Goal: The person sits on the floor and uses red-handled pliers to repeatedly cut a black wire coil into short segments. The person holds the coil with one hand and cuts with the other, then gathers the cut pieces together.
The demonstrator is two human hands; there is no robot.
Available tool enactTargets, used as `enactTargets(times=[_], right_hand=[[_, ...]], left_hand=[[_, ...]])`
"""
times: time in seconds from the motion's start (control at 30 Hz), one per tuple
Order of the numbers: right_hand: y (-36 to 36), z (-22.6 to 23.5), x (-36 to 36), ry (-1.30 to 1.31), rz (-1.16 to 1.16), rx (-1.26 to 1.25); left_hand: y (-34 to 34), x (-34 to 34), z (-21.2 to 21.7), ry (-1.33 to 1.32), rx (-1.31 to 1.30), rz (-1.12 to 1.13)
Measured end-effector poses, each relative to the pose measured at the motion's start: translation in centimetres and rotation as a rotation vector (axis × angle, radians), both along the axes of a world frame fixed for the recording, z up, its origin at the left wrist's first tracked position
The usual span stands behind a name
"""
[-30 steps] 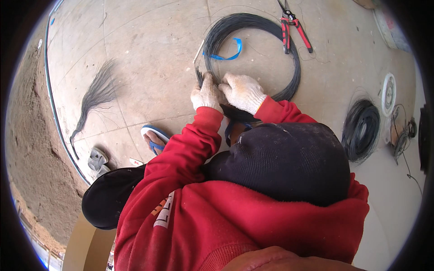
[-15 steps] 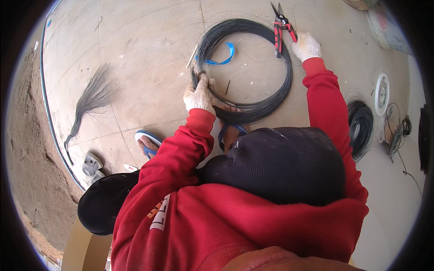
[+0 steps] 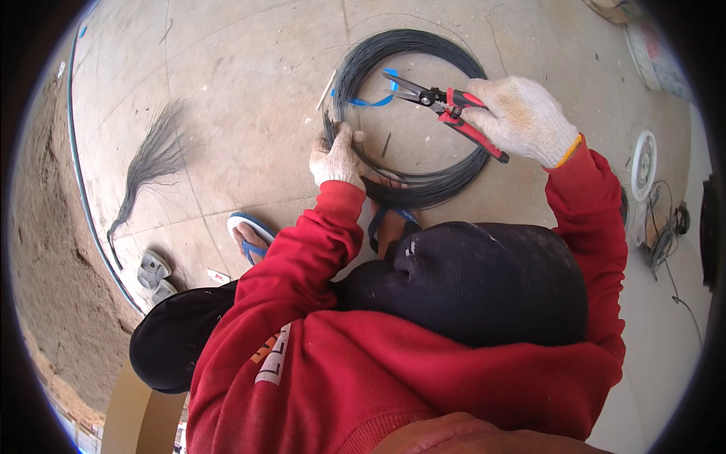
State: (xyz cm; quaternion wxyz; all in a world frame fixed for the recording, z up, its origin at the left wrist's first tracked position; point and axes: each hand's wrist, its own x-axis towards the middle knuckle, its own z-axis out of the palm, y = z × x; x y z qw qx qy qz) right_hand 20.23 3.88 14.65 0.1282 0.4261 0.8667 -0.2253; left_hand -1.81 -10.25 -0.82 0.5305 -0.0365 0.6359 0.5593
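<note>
A large coil of thin dark wire (image 3: 470, 163) lies on the tiled floor in front of me. My left hand (image 3: 336, 160), in a whitish work glove, is closed round the left side of the coil, where cut wire ends stick up. In my right gloved hand (image 3: 525, 119) is a pair of snips (image 3: 446, 108) with red and black handles. Their blades are spread and point left, over the inside of the coil. A blue strap (image 3: 376, 101) crosses the coil's inner left side.
A fanned bundle of cut wire (image 3: 151, 160) lies on the floor at left, near grey shoes (image 3: 154, 270). A white round disc (image 3: 643, 165) and tangled cable (image 3: 665, 234) are at right. A bucket-like container (image 3: 656, 57) stands far right. My sandalled feet are beside the coil.
My right hand has brought the snips from beyond the coil's upper right edge to over its middle, and their blades now point left. My left hand has stayed on the coil.
</note>
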Motion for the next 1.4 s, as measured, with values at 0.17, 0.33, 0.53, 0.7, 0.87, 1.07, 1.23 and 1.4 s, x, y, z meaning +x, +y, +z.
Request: enactTargets(times=[0.17,0.33,0.53,0.7,0.87,1.07,1.23,1.4], right_hand=[[-2.1,-3.5,-3.4,-0.064,0.150,-0.013],[-2.5,-5.8,-5.7,0.006,0.174,0.043],[-2.7,-6.2,-7.8,-0.020,0.171,-0.078],[-2.0,-7.5,-8.4,-0.048,0.242,-0.160],[-2.0,-7.2,-8.5,-0.119,0.194,-0.290],[-3.5,-8.6,-7.8,-0.154,0.088,-0.318],[-3.7,-13.5,-6.3,0.039,0.140,-0.189],[-3.4,-12.3,-6.2,0.017,0.070,-0.208]], left_hand=[[0.3,0.4,0.3,0.012,-0.001,-0.037],[0.1,0.4,-0.1,0.021,0.002,-0.032],[0.2,0.8,0.7,-0.025,0.003,0.031],[0.0,0.3,-0.5,-0.011,-0.033,-0.013],[0.1,0.6,-0.2,-0.004,-0.121,-0.056],[0.5,1.3,0.0,0.029,-0.159,-0.050],[0.3,1.0,-1.6,0.270,-0.202,-0.162],[0.8,1.1,1.7,0.180,-0.212,-0.168]])
